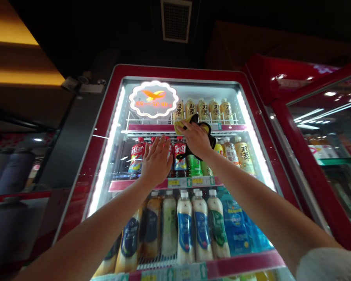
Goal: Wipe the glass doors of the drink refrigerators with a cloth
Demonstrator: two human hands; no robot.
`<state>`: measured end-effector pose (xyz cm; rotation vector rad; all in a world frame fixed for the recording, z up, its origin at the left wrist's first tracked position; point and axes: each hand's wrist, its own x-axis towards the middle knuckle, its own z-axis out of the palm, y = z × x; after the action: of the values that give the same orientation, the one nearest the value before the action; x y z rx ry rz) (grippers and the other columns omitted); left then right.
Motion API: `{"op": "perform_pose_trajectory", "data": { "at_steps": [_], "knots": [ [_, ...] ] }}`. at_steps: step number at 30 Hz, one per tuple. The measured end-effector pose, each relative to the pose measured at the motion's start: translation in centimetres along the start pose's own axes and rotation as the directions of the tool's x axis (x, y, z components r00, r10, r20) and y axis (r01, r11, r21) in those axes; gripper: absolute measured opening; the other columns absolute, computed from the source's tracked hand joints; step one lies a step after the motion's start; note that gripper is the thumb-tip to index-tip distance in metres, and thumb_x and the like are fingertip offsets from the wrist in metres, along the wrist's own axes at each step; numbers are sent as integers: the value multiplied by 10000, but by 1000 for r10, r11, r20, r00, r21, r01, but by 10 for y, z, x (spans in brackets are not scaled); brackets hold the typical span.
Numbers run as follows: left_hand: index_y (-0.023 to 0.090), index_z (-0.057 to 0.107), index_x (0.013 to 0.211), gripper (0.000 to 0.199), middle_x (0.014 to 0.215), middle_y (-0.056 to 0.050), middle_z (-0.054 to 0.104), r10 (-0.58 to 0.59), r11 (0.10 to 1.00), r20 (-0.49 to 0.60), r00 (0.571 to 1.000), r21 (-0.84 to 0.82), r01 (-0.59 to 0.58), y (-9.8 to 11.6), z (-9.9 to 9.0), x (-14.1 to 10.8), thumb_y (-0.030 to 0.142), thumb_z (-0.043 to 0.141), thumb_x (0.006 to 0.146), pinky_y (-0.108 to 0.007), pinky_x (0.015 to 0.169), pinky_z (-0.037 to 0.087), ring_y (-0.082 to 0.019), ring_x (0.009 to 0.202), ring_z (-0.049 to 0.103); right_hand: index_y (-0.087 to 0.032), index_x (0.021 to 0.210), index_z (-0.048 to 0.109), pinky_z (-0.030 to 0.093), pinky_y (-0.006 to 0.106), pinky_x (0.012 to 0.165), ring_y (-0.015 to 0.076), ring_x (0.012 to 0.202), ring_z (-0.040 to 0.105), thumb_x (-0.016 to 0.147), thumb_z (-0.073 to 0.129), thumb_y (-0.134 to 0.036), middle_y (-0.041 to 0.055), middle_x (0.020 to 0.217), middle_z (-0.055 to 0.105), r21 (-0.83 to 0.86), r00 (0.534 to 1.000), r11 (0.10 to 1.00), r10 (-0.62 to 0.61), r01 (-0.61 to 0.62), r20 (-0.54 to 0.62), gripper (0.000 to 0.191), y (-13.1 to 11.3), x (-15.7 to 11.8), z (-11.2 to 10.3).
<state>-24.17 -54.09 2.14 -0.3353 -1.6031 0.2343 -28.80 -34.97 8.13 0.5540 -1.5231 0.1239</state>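
Observation:
A red-framed drinks fridge with a glass door (pixel 193 89) stands in front of me. My left hand (pixel 157 162) lies flat at the glass, fingers stretched and holding nothing, in front of the red-capped bottles (pixel 138 154) on the middle shelf. Higher and to the right, my right hand (pixel 195 137) presses a yellow and black cloth (pixel 204 150) to the pane. The cloth bunches out around its fingers and covers part of the upper shelf edge and some bottles behind.
An illuminated oval sign (pixel 153 99) glows at the door's upper left. Behind the glass, yellow bottles (pixel 214 110) line the top shelf and white-capped bottles (pixel 184 228) the lower one. Another red-framed fridge (pixel 283 117) adjoins on the right. Grey cylindrical containers (pixel 15 168) stand at left.

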Motion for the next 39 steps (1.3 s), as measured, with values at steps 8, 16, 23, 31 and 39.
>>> {"op": "perform_pose_trajectory", "data": {
  "at_steps": [8, 16, 23, 31, 39],
  "knots": [
    [202, 362, 1578, 593, 1666, -107, 341, 31, 999, 24, 999, -9, -31, 7, 3, -7, 357, 362, 1006, -587, 1269, 222, -296, 1560, 273, -325, 1492, 539, 456, 562, 1066, 352, 1356, 480, 1007, 384, -206, 71, 1551, 513, 18, 925, 942, 333, -335, -185, 523, 44, -17, -2],
    [187, 356, 1576, 591, 1664, -118, 343, 16, 1000, 43, 999, -1, -16, 31, 9, 6, 372, 352, 1014, -580, 1274, 207, -291, 1559, 276, -347, 1509, 508, 435, 486, 1106, 294, 1379, 471, 1022, 376, -192, 25, 1589, 474, -16, 993, 994, 108, -109, -55, 528, 56, -8, -11],
    [194, 373, 1564, 576, 1664, -117, 343, 27, 999, 35, 999, -18, -26, 45, 15, -1, 359, 362, 1012, -584, 1277, 202, -292, 1557, 284, -322, 1445, 595, 461, 502, 1066, 313, 1306, 519, 979, 418, -184, 54, 1500, 570, -11, 944, 960, 272, -279, -187, 517, 74, -50, -11],
    [164, 406, 1548, 570, 1657, -127, 349, 49, 998, 11, 999, -28, -48, 75, 29, 10, 351, 365, 1011, -564, 1286, 179, -292, 1552, 295, -284, 1492, 541, 441, 443, 1089, 279, 1342, 508, 1011, 372, -195, 60, 1548, 524, -29, 980, 985, 164, -169, -110, 517, 119, -20, -24],
    [181, 412, 1546, 564, 1647, -130, 367, 41, 997, -44, 998, -67, -44, 97, 41, 21, 358, 346, 1015, -597, 1284, 146, -287, 1549, 305, -244, 1467, 576, 423, 419, 1094, 286, 1313, 529, 985, 378, -120, 90, 1527, 541, -57, 985, 990, 121, -129, -119, 535, 135, -53, -23]
  ]
}}
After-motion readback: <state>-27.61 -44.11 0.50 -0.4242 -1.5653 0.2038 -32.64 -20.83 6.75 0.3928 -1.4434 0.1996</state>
